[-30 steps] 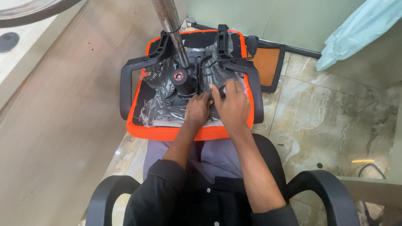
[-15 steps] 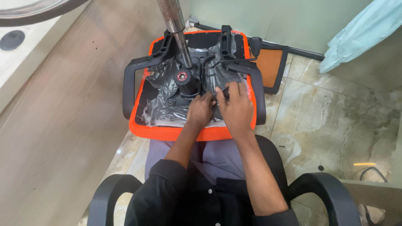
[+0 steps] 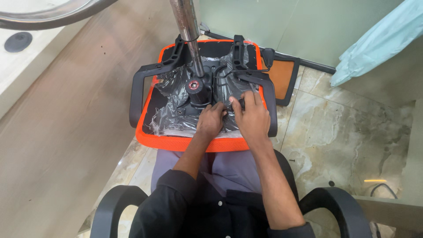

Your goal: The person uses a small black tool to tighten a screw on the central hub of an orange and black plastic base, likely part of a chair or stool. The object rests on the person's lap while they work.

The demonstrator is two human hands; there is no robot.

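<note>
Person sits in a black office chair [image 3: 335,207], w/ an upturned orange-edged chair seat [image 3: 189,142] resting across the knees, underside up. Both hands work at the near edge of the black tilt mechanism [image 3: 207,90] bolted to the seat's middle, plastic wrap [image 3: 169,112] crinkled around it. Left hand [image 3: 210,121] lies on the plate w/ fingers curled down, pressing on the mechanism just below the gas-lift column [image 3: 188,26], which sticks up from the hub. Right hand [image 3: 253,117] sits just beside it, fingers bent over a small dark part at the plate's right side; can't tell whether it's pinched or only pressed. Looks like a fastening step on the plate's near side, seat armrests [image 3: 137,90] already on. Next move prob. needs the left hand holding the plate steady while the right seats or turns that part squarely. An orange panel [image 3: 282,75] leans by the wall.
</note>
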